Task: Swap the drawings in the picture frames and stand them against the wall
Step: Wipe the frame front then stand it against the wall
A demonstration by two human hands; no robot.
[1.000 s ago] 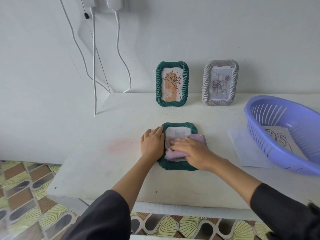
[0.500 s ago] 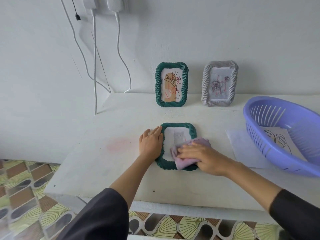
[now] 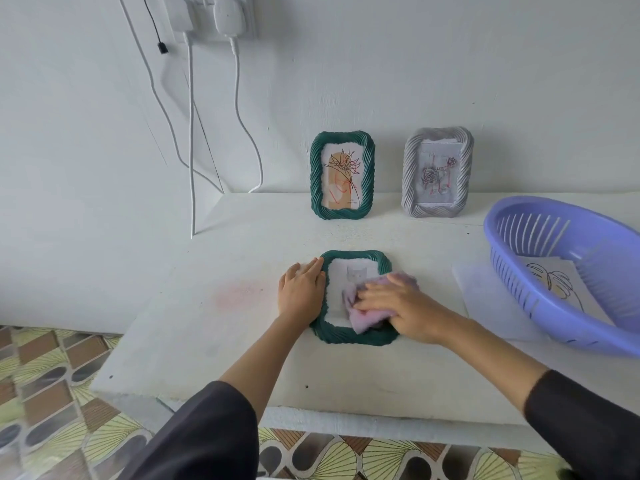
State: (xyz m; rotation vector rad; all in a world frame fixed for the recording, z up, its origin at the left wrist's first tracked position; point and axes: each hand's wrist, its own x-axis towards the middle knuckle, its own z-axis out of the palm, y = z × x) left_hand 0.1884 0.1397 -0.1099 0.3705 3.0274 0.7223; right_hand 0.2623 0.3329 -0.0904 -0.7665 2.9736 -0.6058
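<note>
Cloth (image 3: 360, 318) and right hand (image 3: 407, 306) now lower-right on the lying green frame (image 3: 343, 337), cat drawing (image 3: 356, 273) uncovered. Fingers flat, pressing the cloth. Left hand (image 3: 301, 289), fingers straight, on white slab (image 3: 207, 323), touching the frame's left edge. Against wall (image 3: 450, 64): standing green frame (image 3: 316, 174), grey frame (image 3: 409, 174). Purple basket (image 3: 519, 292) to the right; patterned floor tiles (image 3: 52, 393) below.

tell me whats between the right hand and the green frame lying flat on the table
A pink cloth: the right hand presses it onto the front of the flat green frame. The head view shows this.
</note>
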